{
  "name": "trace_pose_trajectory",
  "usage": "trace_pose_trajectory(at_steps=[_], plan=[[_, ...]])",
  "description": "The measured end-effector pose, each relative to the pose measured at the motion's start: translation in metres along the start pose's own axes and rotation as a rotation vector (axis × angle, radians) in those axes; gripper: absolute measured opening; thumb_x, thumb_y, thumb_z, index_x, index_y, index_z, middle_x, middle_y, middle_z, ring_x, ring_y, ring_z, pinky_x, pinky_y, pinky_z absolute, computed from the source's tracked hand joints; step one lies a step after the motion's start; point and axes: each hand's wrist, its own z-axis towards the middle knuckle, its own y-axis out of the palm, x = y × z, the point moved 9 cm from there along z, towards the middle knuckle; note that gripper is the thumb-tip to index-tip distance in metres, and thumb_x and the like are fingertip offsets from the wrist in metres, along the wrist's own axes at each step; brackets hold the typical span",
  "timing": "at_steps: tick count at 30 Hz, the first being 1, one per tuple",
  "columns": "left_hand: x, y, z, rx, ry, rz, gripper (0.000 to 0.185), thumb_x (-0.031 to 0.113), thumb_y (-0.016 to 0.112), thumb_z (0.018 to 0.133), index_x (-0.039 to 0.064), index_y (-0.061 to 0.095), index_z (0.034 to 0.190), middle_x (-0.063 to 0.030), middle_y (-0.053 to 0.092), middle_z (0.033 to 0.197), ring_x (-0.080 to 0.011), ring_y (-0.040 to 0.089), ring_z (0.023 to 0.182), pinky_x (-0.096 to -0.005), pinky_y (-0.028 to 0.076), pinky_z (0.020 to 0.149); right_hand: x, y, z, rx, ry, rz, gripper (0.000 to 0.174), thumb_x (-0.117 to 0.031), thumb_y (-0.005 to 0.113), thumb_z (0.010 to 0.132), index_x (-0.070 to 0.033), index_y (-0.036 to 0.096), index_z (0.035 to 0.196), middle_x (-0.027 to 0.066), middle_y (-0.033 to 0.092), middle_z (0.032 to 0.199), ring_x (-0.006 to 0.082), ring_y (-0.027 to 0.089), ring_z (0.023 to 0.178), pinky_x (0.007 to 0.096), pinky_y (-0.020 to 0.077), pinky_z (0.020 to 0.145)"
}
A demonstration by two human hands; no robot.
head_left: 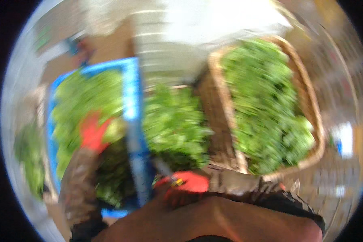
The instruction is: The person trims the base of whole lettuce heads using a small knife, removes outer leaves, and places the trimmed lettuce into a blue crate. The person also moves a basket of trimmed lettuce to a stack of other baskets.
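My left hand [93, 133], in a red glove, reaches into a blue plastic crate [131, 90] full of leafy green vegetables [84, 87]. Its fingers are spread against a pale round vegetable [115, 130]; blur hides whether it grips that. Close to my body, my right hand [189, 183], also red-gloved, is closed round a knife [166, 169] with a yellow part on its handle. The blade points up and left, beside the crate's right wall. More leafy greens [175, 121] lie between the crate and a wicker basket.
The wicker basket [316, 115] on the right is heaped with leafy greens [263, 106]. White sheeting [217, 21] spreads over the far side. Further greens [31, 160] lie at the far left. A blurred person [84, 51] is beyond the blue crate.
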Motion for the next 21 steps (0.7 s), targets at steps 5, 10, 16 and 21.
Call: trace_pose_trajectory(at_steps=[5,10,16,21], plan=[[0.028,-0.027,-0.007,-0.366,-0.126,0.123,0.117,0.035,0.089,0.053,0.017,0.03,0.152,-0.0222,0.016,0.159,-0.0418,0.01,0.148,-0.0657,0.01,0.113,-0.023,-0.132,-0.185,0.744,-0.245,-0.67,0.047,-0.022,0.063,0.086,-0.018,0.057,0.132,0.0081,0.068,0.107,0.021,0.066,0.087,0.0345,0.0534,0.077],[0.148,-0.113,0.074,-0.076,0.224,-0.142,0.086,0.03,0.075,0.074,0.005,0.037,0.147,-0.0214,0.04,0.147,-0.0425,0.031,0.139,-0.0548,0.021,0.114,-0.061,-0.321,-0.512,1.881,0.541,-1.142,0.05,-0.035,0.061,0.084,-0.016,0.057,0.13,0.0163,0.07,0.1,0.0372,0.068,0.085,0.0481,0.0548,0.075],[0.429,-0.148,0.153,0.181,0.815,-0.802,0.05,0.017,0.075,0.08,0.003,0.06,0.125,-0.0197,0.064,0.118,-0.039,0.062,0.108,-0.0439,0.05,0.093,-0.066,-0.372,-0.494,1.528,0.208,-0.802,0.047,-0.033,0.073,0.077,-0.012,0.066,0.118,0.0144,0.068,0.093,0.0286,0.068,0.091,0.0403,0.0517,0.082],[0.512,-0.148,0.149,0.244,0.694,-1.25,0.063,0.024,0.075,0.082,0.003,0.051,0.136,-0.0218,0.058,0.129,-0.0367,0.056,0.119,-0.0434,0.045,0.102,-0.128,-0.241,-0.477,1.818,-0.222,-1.402,0.019,-0.015,0.072,0.082,-0.01,0.068,0.1,0.0118,0.067,0.097,0.0287,0.068,0.089,0.0371,0.0533,0.079]])
